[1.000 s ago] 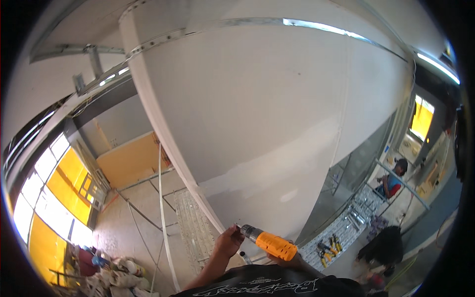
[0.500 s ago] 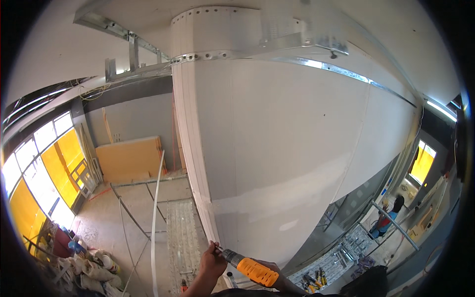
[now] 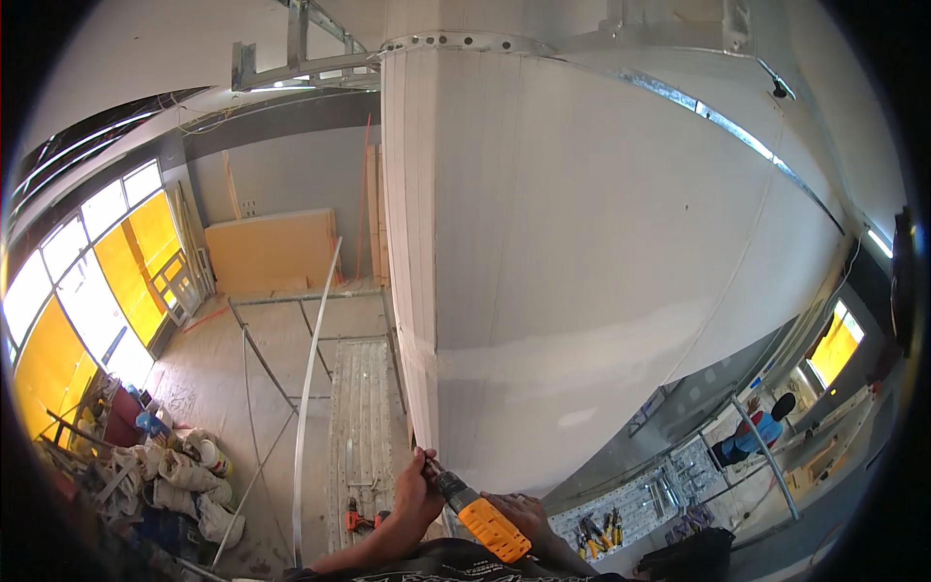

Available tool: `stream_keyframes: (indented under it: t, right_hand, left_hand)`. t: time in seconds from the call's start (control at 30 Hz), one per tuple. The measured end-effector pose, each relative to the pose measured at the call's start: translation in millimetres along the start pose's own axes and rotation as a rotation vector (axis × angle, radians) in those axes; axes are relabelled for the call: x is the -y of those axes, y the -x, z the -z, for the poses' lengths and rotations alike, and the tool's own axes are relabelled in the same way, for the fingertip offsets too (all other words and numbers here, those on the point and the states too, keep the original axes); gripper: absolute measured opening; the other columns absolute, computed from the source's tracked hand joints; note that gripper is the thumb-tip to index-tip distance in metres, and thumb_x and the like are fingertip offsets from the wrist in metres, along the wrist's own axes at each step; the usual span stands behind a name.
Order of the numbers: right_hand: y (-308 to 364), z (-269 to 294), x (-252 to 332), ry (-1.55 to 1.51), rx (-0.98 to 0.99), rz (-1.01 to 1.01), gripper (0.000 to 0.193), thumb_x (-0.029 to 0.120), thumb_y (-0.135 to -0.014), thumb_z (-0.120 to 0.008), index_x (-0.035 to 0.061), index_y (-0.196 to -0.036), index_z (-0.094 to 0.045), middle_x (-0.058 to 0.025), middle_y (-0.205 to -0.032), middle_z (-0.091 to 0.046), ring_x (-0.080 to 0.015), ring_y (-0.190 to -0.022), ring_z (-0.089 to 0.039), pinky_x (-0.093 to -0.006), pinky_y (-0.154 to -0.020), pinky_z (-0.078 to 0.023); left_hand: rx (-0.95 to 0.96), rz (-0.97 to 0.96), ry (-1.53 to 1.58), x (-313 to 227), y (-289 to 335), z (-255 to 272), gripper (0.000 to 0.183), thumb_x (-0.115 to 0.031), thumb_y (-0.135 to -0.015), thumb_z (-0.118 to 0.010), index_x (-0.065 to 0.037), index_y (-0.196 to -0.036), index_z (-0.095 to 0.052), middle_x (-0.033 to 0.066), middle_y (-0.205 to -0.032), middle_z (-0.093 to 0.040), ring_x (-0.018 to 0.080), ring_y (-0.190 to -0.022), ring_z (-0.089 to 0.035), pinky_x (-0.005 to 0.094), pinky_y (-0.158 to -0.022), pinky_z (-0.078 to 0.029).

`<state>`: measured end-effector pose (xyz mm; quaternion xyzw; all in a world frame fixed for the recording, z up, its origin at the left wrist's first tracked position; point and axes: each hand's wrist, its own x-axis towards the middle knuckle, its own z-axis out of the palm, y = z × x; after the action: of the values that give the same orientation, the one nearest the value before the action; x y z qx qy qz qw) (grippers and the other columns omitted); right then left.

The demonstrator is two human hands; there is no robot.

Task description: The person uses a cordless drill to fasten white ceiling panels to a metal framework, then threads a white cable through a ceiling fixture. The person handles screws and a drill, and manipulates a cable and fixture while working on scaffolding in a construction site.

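Note:
An orange and black cordless drill (image 3: pixel 492 527) is low in the middle of the head view, its dark chuck angled up and to the left. My right hand (image 3: pixel 524 512) is wrapped around the drill from its right side, with the grip hidden behind the orange body. At the chuck's front end, my left hand (image 3: pixel 415 493) is closed with fingertips pinched together; whatever small piece they hold is too small to make out. Just beyond both hands rises a tall white plasterboard panel (image 3: pixel 582 242) with a narrow boxed edge (image 3: pixel 412 262) on its left.
A perforated metal strip (image 3: pixel 475 41) and ceiling framing run overhead. Scaffold planks (image 3: pixel 361 417) lie below left, with a red drill (image 3: pixel 359 519) on them. Hand tools (image 3: pixel 601 533) sit on a lower-right platform (image 3: pixel 630 509). Beyond it is another person (image 3: pixel 761 432). Sacks (image 3: pixel 184 475) are piled lower left.
My view has tilted down and turned left, so the panel appears higher and further right. Both hands stay at the drill, whose body points more steeply. The other person has shifted posture.

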<state>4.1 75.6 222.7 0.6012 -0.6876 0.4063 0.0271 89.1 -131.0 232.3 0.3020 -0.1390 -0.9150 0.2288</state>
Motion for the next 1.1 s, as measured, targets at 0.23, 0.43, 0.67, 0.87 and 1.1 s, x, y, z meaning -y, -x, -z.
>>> stream_keyframes:
  t: [0.23, 0.43, 0.67, 0.87, 1.1]
  right_hand:
    - [11.8, 12.1, -31.3, 0.006, -0.025, 0.075, 0.062, 0.023, -0.08, -0.08, -0.0011, -0.134, -0.059, -0.018, -0.118, -0.072, -0.0298, -0.095, -0.074, -0.0437, -0.08, -0.057]
    - [17.2, 32.7, -42.8, 0.124, -0.013, 0.155, 0.063, 0.024, -0.082, -0.077, 0.0003, -0.137, -0.058, -0.016, -0.118, -0.072, -0.0304, -0.095, -0.073, -0.045, -0.078, -0.055]
    - [-44.0, 55.8, -12.7, 0.269, -0.278, 0.292, 0.043, 0.009, -0.082, -0.074, -0.001, -0.123, -0.064, -0.0148, -0.104, -0.075, -0.0302, -0.09, -0.074, -0.0427, -0.084, -0.057]
    - [-85.8, 41.4, -28.3, 0.079, -0.546, 0.2, 0.042, 0.007, -0.082, -0.076, -0.0008, -0.122, -0.064, -0.0145, -0.102, -0.073, -0.0276, -0.089, -0.072, -0.0394, -0.081, -0.057]
    - [-184.3, 51.5, 50.0, -0.31, -0.822, 0.292, 0.042, 0.009, -0.09, -0.07, 0.0054, -0.129, -0.056, -0.0106, -0.112, -0.066, -0.0219, -0.093, -0.066, -0.0408, -0.086, -0.054]
  left_hand:
    - [0.129, -0.113, 0.053, 30.1, -15.7, 10.9, 0.03, -0.033, -0.109, -0.047, -0.007, -0.104, -0.061, 0.0033, -0.079, -0.055, 0.0176, -0.072, -0.055, 0.0351, -0.072, -0.051]
    - [0.136, -0.212, -0.052, 48.3, -9.6, -2.4, 0.033, -0.032, -0.107, -0.053, 0.0, -0.11, -0.062, 0.0003, -0.077, -0.051, 0.0124, -0.072, -0.05, 0.0303, -0.07, -0.046]
    - [0.271, -0.09, -0.034, 36.6, -0.8, -10.4, 0.03, -0.023, -0.106, -0.056, 0.005, -0.117, -0.06, -0.0008, -0.07, -0.044, 0.0128, -0.064, -0.043, 0.0278, -0.062, -0.037]
    - [0.326, 0.022, -0.36, -18.9, -7.2, 32.8, 0.031, -0.014, -0.105, -0.053, 0.009, -0.125, -0.057, 0.0012, -0.072, -0.047, 0.0134, -0.065, -0.045, 0.03, -0.061, -0.039]
    - [0.102, 0.055, -0.392, -75.6, -26.0, 126.4, 0.027, -0.015, -0.103, -0.057, 0.004, -0.123, -0.062, 0.0043, -0.078, -0.054, 0.015, -0.065, -0.048, 0.0283, -0.058, -0.044]
